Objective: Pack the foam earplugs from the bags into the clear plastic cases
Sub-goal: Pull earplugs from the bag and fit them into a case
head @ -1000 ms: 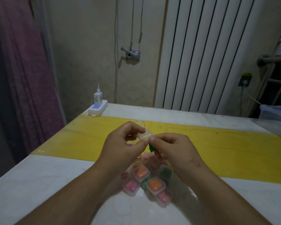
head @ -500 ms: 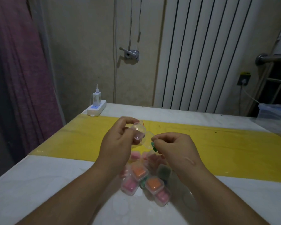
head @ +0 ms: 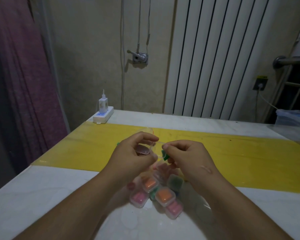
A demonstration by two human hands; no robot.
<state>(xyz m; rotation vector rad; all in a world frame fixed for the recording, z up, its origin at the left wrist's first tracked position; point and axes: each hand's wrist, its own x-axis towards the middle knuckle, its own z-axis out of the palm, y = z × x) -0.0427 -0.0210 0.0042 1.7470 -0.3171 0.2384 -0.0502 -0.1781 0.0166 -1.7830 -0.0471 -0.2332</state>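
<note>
Low in the middle of the frame, between the two forearms, a pile of filled cases [head: 156, 193] lies on the white table [head: 42, 196]. They are small clear plastic cases; two show orange earplugs, two show pink ones, and one at the right of the pile shows dark green.

Just above the pile both hands meet over the near edge of the yellow strip [head: 232, 153] that crosses the table. The left hand [head: 133, 155] has its fingers and thumb curled round an open clear case [head: 155, 149] and holds it above the table. The right hand [head: 187, 156] pinches a green foam earplug [head: 164, 155] between thumb and forefinger, at the right edge of this case. Whether the earplug is already inside, I cannot tell.

Behind the left hand, a piece of clear bag [head: 146, 129] with a red line shows on the yellow strip.

Farther, at the back left corner of the table, a white power strip [head: 103, 116] lies with a charger [head: 103, 103] plugged in. Against the wall stand a white radiator [head: 215, 58] at the upper right and a purple curtain [head: 21, 84] at the left.
</note>
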